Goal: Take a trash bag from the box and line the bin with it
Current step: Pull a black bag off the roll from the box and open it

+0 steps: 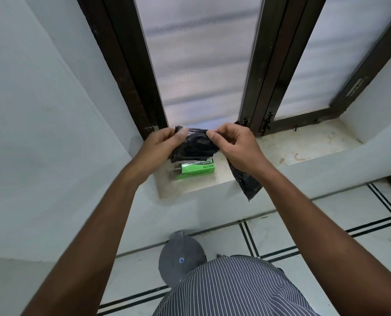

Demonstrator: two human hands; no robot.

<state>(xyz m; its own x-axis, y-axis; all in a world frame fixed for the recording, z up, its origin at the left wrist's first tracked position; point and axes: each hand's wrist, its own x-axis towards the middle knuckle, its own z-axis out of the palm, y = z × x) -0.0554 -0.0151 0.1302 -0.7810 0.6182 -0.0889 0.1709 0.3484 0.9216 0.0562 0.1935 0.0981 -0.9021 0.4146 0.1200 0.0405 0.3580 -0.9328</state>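
A black trash bag (195, 144) is held up above the window sill, still partly rolled. My left hand (161, 147) pinches its left top edge between thumb and fingers. My right hand (233, 147) pinches the right top edge, and a loose strip of black bag (247, 181) hangs down below this hand over the sill's edge. Under the bag lies the green trash-bag box (196, 171) on the sill. The grey bin (181, 258) with its lid down stands on the floor below, partly hidden by my striped shirt.
The stone window sill (304, 147) runs right from the box. Dark window frames (263, 87) with frosted panes rise behind it. A white wall (41, 133) closes in on the left. The tiled floor (326, 224) has black lines.
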